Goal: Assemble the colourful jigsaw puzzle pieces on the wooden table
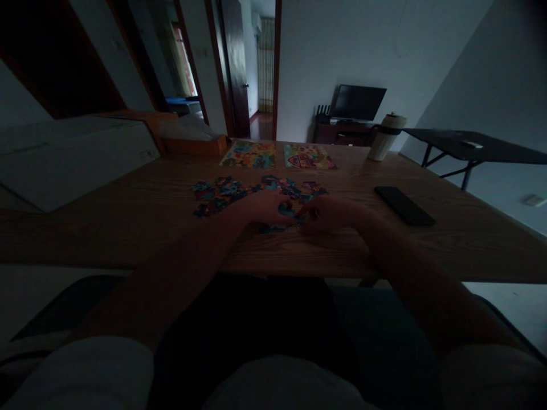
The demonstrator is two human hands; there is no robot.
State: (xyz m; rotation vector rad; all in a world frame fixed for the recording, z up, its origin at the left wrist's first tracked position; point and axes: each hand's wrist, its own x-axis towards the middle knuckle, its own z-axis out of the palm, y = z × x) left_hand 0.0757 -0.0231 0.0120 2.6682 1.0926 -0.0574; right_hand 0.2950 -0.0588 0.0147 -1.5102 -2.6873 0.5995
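Note:
My left hand and my right hand meet over the wooden table, fingertips close together. Bluish jigsaw puzzle pieces show between them. The left fingers are closed around the pieces from one side, and the right thumb and fingers pinch at their other edge. Dim light hides exactly where each fingertip lies. Under my left hand, a flat puzzle piece rests on the tabletop. Just beyond my hands spreads a loose heap of colourful puzzle pieces, partly covered by my left hand and forearm.
Two colourful picture sheets lie at the table's far side. A black phone and a pale tumbler are on the right. At the left stand a white box and an orange tray.

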